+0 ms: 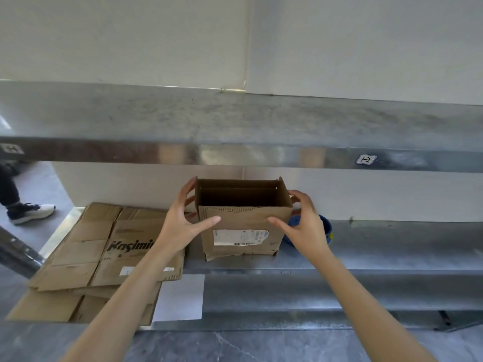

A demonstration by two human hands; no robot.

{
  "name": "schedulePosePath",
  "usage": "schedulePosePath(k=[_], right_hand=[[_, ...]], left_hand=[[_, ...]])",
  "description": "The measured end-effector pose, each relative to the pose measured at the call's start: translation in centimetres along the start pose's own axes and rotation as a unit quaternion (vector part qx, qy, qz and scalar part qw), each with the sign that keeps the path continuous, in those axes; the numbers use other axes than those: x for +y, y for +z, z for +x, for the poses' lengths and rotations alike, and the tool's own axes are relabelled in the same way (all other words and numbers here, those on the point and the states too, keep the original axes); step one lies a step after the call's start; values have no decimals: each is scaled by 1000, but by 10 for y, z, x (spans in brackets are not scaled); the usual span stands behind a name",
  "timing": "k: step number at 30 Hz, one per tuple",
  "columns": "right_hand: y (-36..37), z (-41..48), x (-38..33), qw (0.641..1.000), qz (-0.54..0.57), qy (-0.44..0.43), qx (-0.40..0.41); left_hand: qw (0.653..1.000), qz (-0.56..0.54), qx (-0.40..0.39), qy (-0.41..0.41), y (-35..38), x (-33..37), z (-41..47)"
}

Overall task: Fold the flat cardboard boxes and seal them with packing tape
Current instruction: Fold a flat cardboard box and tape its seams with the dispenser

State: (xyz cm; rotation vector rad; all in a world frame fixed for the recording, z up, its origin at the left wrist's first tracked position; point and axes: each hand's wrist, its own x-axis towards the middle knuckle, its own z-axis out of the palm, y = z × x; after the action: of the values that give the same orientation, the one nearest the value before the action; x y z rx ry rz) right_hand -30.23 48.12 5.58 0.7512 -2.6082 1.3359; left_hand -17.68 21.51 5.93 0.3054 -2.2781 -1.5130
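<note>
A small brown cardboard box stands upright on the metal shelf, its top open and its flaps pointing up. A white shipping label is stuck on its front face. My left hand grips the box's left front corner, with the thumb across the front and the fingers up along the left side flap. On the opposite corner, my right hand holds on with its thumb on the front and its fingers curled at the right flap. A stack of flat cardboard boxes lies to the left.
A blue object sits on the shelf behind my right hand, partly hidden. An upper metal shelf hangs close above the box. A white sheet lies at the shelf's front edge. Another person's shoe is on the floor at far left.
</note>
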Motion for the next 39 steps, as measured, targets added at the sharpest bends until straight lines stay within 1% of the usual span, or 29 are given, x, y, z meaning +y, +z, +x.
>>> schedulePosePath(k=[2, 4, 7, 9, 13, 17, 21, 23, 27, 29, 34, 36, 37, 39], right_hand=[[-5, 4, -8, 1000, 16, -9, 3], [-10, 8, -17, 999, 39, -8, -1], [-13, 22, -25, 998, 54, 10, -29], [-13, 34, -26, 998, 36, 27, -51], [-12, 49, -25, 996, -4, 48, -77], [-11, 50, -24, 996, -12, 45, -79], [-11, 50, -26, 996, -17, 44, -78], [-12, 50, -28, 995, -22, 45, -81], [-11, 48, -35, 993, -48, 39, -100], [-11, 47, -35, 992, -41, 41, -114], [-15, 41, -35, 984, 30, 54, -169], [-16, 37, -31, 980, 49, 53, -188], [-17, 36, -29, 978, 47, 51, -199], [-18, 34, -24, 972, 5, 40, -231]], left_hand=[[1000, -4, 19, 2, 1, 8, 5], [998, -13, 54, -17, 3, 15, 10], [994, -17, 103, -42, 7, 17, 15], [994, -35, 96, -48, 9, 16, 14], [996, -38, 70, -37, 11, 17, 8], [997, -37, 58, -29, 8, 12, -1], [997, -46, 62, -13, 10, 14, -10], [998, -38, 52, -1, 14, 15, -15], [998, -56, 26, 3, 18, 14, -21], [999, -35, 22, 0, 16, 14, -18], [998, 61, -14, -26, 7, 4, -11], [997, 79, -4, -25, 7, 1, -8], [996, 81, 6, -24, 7, 1, -6], [997, 74, 24, -25, 7, 2, -2]])
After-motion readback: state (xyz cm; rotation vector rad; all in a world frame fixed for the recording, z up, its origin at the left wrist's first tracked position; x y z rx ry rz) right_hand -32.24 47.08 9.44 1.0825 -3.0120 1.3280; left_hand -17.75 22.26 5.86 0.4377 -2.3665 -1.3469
